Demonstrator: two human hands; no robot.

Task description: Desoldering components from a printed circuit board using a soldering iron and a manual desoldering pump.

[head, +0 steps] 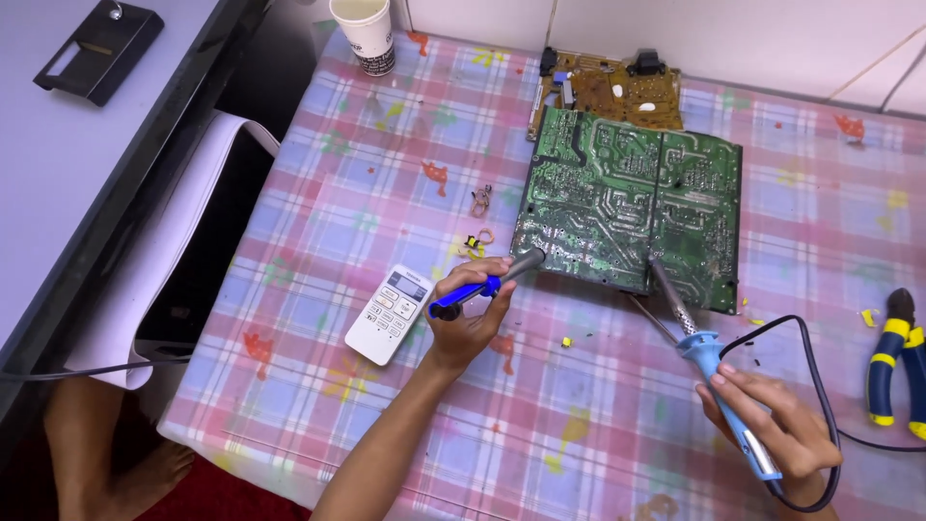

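Note:
A large green circuit board lies solder side up on the checked tablecloth. My left hand grips a blue-handled desoldering pump, with its grey nozzle touching the board's lower left edge. My right hand holds a light blue soldering iron; its metal tip rests on the board's lower middle edge. The iron's black cord loops around my right hand.
A brown circuit board lies behind the green one. A white remote control sits left of my left hand. Yellow-handled pliers lie at the right edge, a paper cup at the back, small loose parts mid-table.

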